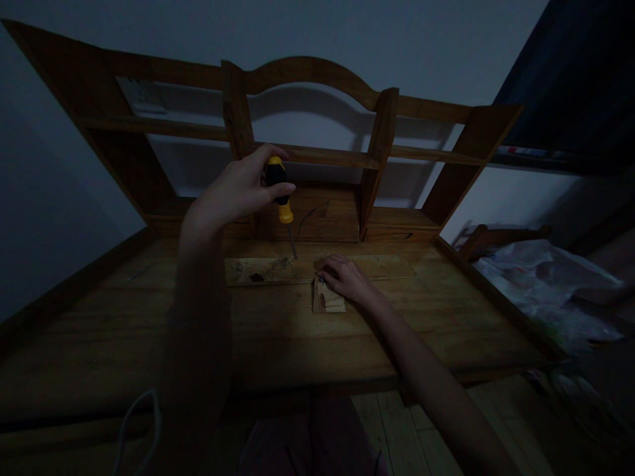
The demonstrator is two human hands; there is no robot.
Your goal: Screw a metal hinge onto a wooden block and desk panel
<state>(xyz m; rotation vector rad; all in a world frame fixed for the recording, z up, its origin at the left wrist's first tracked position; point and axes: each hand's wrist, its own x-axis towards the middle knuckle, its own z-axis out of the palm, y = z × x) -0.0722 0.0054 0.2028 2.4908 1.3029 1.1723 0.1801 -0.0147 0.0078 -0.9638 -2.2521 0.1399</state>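
My left hand (243,182) is wrapped round the yellow and black handle of a screwdriver (284,205), held above the desk. Its metal shaft points down and its tip is over a long wooden board (268,270) with dark marks. Lower down, my right hand (342,276) has its fingers bent at the edge of a small wooden block (330,299). A small shiny metal piece (322,279) shows by its fingertips, too small and dark to name. The block lies against the board's near edge.
The wooden desk (278,337) has a shelf unit (381,142) standing along its back. To the right, a white plastic bag (540,277) sits beyond the desk's side rail. A white cable (156,416) loops at the lower left. The room is dim.
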